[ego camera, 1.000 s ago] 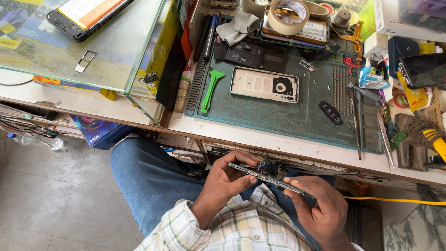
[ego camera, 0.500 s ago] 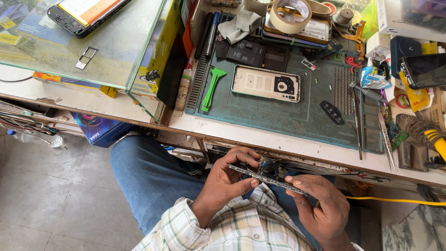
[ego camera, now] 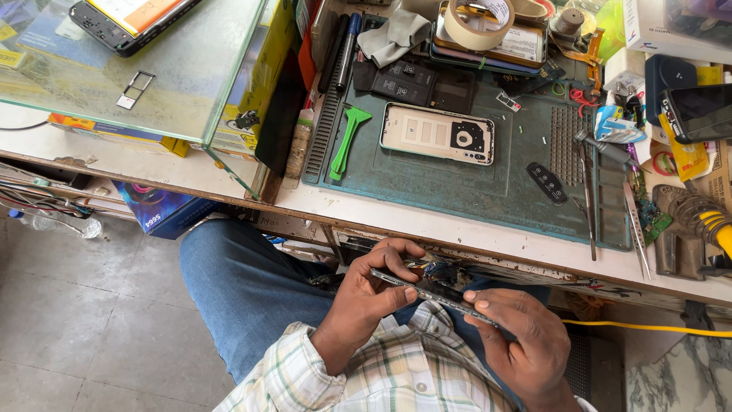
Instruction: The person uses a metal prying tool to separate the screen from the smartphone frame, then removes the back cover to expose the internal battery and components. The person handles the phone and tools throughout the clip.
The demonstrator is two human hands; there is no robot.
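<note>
Both hands hold an opened phone (ego camera: pixel 435 294) edge-on over my lap, just below the bench's front edge. My left hand (ego camera: pixel 374 294) grips its left end, fingers curled over the top and thumb under. My right hand (ego camera: pixel 515 343) grips its right end. Dark parts and wires show on the phone's upper side. On the green work mat (ego camera: pixel 473 191) above lies a pale phone back cover (ego camera: pixel 437 133) with a black camera cutout, and a green plastic pry tool (ego camera: pixel 347 141) rests to its left.
A tape roll (ego camera: pixel 476 23), dark phone parts (ego camera: pixel 408 80), tweezers (ego camera: pixel 637 229) and a black strip (ego camera: pixel 547 183) lie on or near the mat. At the right are a phone (ego camera: pixel 701 111) and a yellow-handled soldering iron (ego camera: pixel 698 214). A glass case (ego camera: pixel 137 76) stands left with a phone (ego camera: pixel 126 19) on top.
My left hand's fingers have shifted along the phone's top edge; the phone stays over my lap. The view has tilted slightly.
</note>
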